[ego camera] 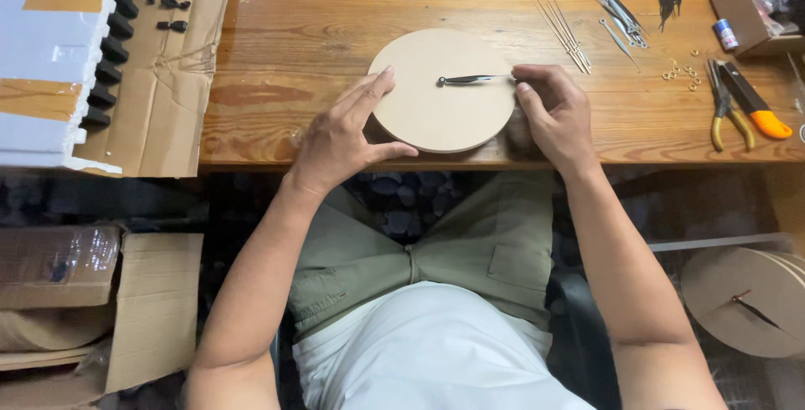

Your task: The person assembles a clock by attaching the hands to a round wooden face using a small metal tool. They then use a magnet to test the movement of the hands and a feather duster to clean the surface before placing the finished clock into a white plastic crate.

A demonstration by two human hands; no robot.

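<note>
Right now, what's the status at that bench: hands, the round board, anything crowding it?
Left hand flat on the round board, steadying. Right hand pinching the tip of the black clock hand at its centre. Thin metal rods lie close, not touching.

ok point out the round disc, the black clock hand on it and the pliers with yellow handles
round disc (428, 116), head view, bare face below its centre
black clock hand (470, 80), head view, middle of its shaft
pliers (726, 116), head view, on the yellow handles

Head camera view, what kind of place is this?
Likely a small workshop bench for assembling clocks: a round wooden disc with a dark clock hand at its centre, loose metal hands laid out, and pliers on the wooden table.
</note>
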